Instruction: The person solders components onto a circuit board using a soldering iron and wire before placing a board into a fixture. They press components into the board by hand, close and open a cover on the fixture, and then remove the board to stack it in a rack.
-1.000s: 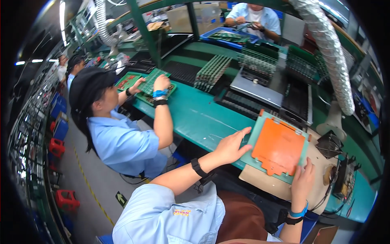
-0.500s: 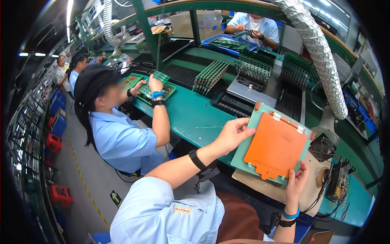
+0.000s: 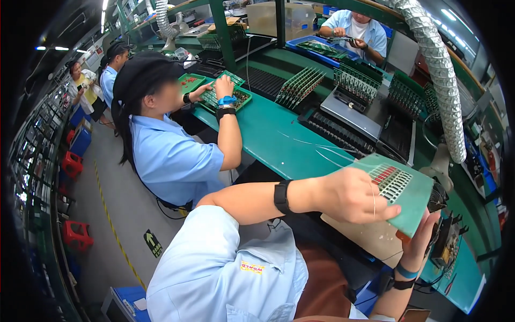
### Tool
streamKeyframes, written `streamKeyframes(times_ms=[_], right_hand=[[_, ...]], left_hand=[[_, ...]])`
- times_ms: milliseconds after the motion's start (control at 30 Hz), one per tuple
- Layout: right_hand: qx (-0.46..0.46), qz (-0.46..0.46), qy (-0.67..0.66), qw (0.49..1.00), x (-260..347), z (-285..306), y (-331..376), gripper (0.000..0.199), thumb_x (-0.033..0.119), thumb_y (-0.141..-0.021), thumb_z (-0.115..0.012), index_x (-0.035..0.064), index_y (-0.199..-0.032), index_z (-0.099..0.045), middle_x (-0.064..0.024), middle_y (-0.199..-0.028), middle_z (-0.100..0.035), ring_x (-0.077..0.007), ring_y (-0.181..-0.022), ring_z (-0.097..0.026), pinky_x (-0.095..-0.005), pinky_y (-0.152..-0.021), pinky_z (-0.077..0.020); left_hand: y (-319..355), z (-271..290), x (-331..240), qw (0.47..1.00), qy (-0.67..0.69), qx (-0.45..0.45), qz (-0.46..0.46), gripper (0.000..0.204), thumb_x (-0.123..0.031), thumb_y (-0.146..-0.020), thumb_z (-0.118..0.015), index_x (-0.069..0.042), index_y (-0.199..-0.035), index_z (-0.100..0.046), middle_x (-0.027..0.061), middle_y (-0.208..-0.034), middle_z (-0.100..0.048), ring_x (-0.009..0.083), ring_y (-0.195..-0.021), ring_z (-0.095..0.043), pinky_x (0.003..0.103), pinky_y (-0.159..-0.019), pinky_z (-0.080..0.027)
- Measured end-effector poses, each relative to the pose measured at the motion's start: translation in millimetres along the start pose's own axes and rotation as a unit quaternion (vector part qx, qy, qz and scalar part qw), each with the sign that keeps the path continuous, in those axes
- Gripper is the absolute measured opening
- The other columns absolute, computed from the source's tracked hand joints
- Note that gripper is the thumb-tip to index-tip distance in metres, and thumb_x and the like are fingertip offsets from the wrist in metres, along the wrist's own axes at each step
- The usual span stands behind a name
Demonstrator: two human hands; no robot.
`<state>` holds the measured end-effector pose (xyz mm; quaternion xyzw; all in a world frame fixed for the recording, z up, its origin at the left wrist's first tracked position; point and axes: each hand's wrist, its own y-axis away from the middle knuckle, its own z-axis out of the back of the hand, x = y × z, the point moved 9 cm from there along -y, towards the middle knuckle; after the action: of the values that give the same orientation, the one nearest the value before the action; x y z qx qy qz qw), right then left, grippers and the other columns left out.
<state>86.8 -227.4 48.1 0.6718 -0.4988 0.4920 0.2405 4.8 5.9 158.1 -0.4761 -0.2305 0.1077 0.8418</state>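
Observation:
A pale green fixture plate (image 3: 416, 185) is tilted up before me, showing a slotted grid with red pieces in some of its slots. My right hand (image 3: 421, 241) grips it from below at its near right corner, fingers partly hidden behind it. Curled closed, my left hand (image 3: 362, 196) overlaps the plate's left edge. A thin silvery wire (image 3: 335, 146) trails from the left hand over the bench, and a strand lies across its fingers. Whether these fingers also press on the plate is hard to tell. A bit of orange shows at the plate's lower edge.
Beyond the green bench (image 3: 273, 153) stand racks of upright circuit boards (image 3: 300, 88). A co-worker (image 3: 166, 129) at left handles a board over a green tray (image 3: 244, 102). A silver duct (image 3: 437, 75) hangs at right, near a small fan (image 3: 437, 199). Brown sheet (image 3: 370, 236) lies under my hands.
The plate has turned over, from its orange side to the slotted green side, and shifted right. My left hand has moved right and curled closed. The view has swung slightly.

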Motion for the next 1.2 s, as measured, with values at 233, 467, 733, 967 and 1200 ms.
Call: streamKeyframes(times_ms=[233,467,733,967,1200], right_hand=[[-0.108,0.003,-0.055,0.993,-45,37,24,0.057,0.022,-0.103,-0.059,-0.0058,-0.151,-0.046,-0.0167,-0.146,-0.059,-0.0280,-0.133,-0.059,-0.0429,-0.115,-0.0454],[-0.152,-0.033,-0.088,0.984,-58,42,23,0.056,0.016,-0.104,-0.057,-0.0059,-0.154,-0.041,-0.0180,-0.145,-0.060,-0.0259,-0.126,-0.065,-0.0380,-0.108,-0.0527],[-0.138,-0.021,-0.146,0.979,-67,63,28,0.064,0.016,-0.104,-0.061,-0.0042,-0.158,-0.035,-0.0179,-0.147,-0.059,-0.0242,-0.128,-0.064,-0.0359,-0.108,-0.0536],[-0.176,-0.061,-0.048,0.981,-81,81,10,0.060,0.009,-0.106,-0.055,-0.0008,-0.161,-0.033,-0.0149,-0.148,-0.057,-0.0226,-0.132,-0.061,-0.0358,-0.110,-0.0513],[-0.240,-0.079,0.035,0.967,-89,93,4,0.058,0.000,-0.108,-0.046,-0.0004,-0.163,-0.031,-0.0130,-0.151,-0.055,-0.0203,-0.136,-0.056,-0.0344,-0.113,-0.0466]], left_hand=[[34,-52,-43,0.994,0.088,0.041,-0.051,0.043,-0.020,-0.080,-0.073,-0.008,-0.121,-0.074,-0.0041,-0.069,-0.040,0.0083,-0.058,-0.051,0.027,-0.052,-0.044],[77,-62,41,0.949,0.108,0.244,0.166,0.038,-0.042,-0.090,-0.078,-0.017,-0.118,-0.076,-0.0013,-0.079,-0.069,0.0193,-0.066,-0.067,0.033,-0.057,-0.051],[175,-129,74,0.768,0.248,0.298,0.510,0.022,-0.018,-0.100,-0.070,0.001,-0.111,-0.071,0.0080,-0.076,-0.066,0.0157,-0.068,-0.062,0.030,-0.063,-0.047],[205,-157,78,0.629,0.388,0.230,0.633,0.017,-0.012,-0.103,-0.065,0.005,-0.104,-0.067,0.0049,-0.076,-0.064,0.0050,-0.071,-0.049,0.026,-0.064,-0.043],[199,-164,87,0.692,0.272,0.259,0.616,0.016,-0.010,-0.100,-0.068,0.004,-0.108,-0.070,0.0041,-0.071,-0.065,0.0063,-0.062,-0.050,0.027,-0.057,-0.042]])
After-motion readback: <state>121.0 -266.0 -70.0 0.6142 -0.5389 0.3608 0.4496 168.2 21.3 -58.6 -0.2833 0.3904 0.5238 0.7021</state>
